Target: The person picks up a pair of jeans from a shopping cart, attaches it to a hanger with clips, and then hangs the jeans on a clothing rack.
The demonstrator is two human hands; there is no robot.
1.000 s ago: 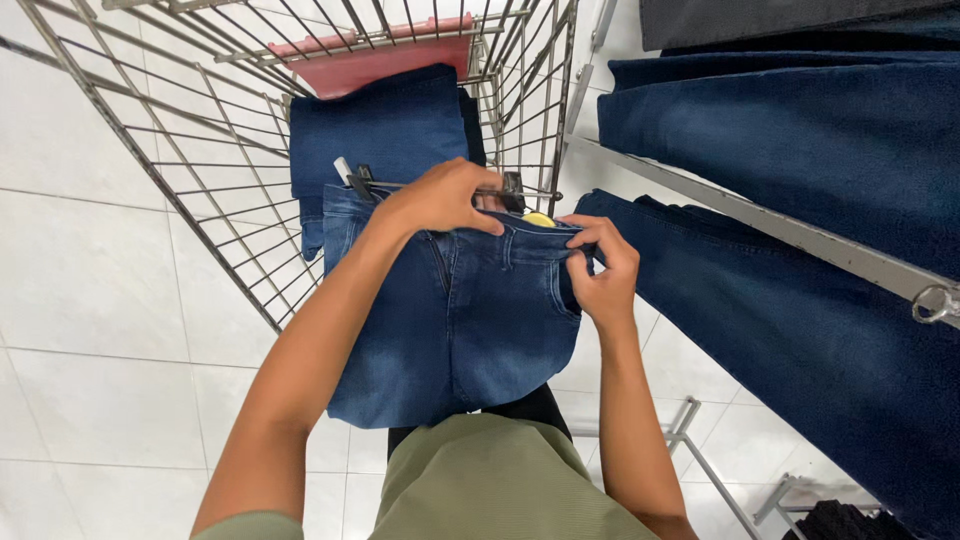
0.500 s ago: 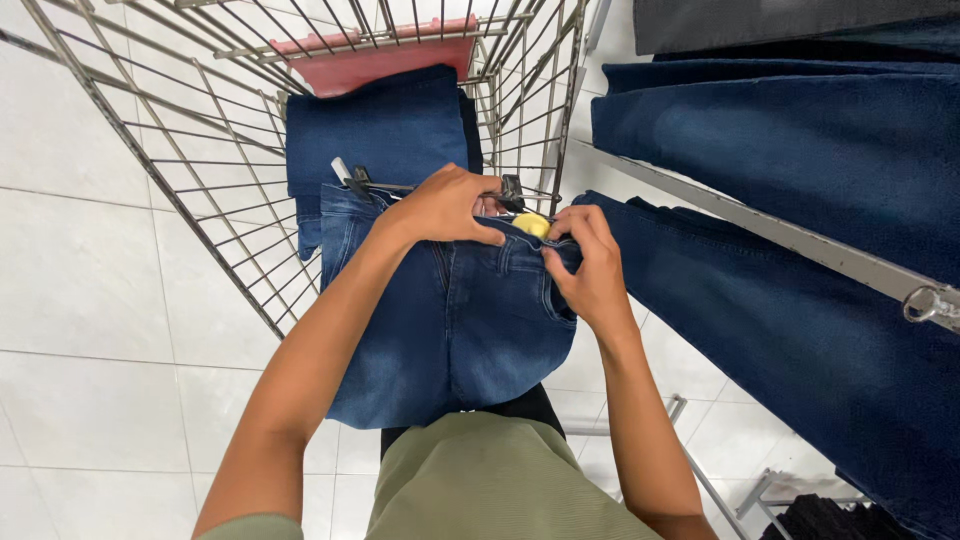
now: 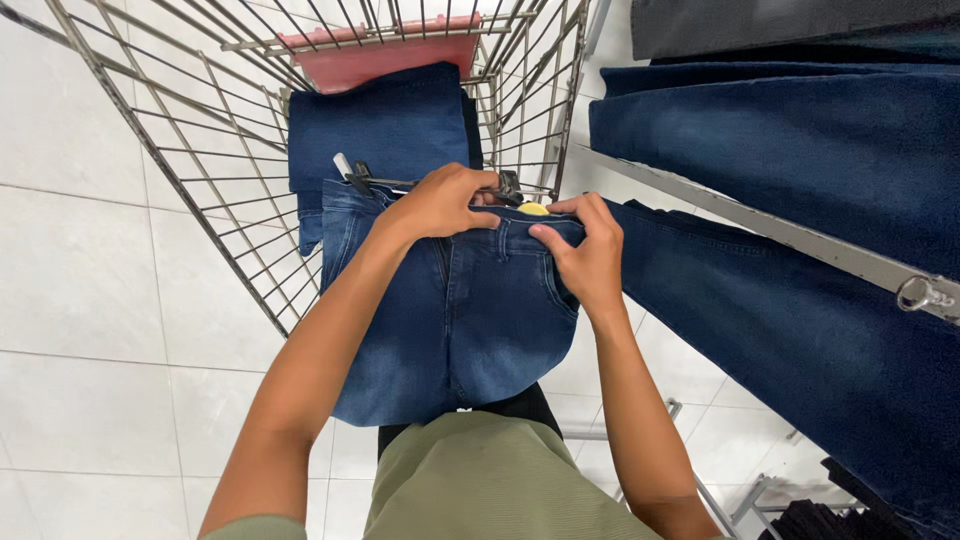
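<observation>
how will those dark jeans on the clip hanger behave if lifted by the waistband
Likely floppy: the jeans hang limp below both hands. Probably fairly heavy for cloth, being thick denim. The left hand and right hand pinch the waistband, so slipping seems unlikely.

I'm looking down into a clothing shop: a silver wire shopping trolley (image 3: 200,200) stands on the glossy white floor tiles (image 3: 80,300), dark blue denim jeans (image 3: 800,300) hang in rows from a grey metal rail (image 3: 800,240), and another pair hangs from a clip hanger (image 3: 420,183).
</observation>
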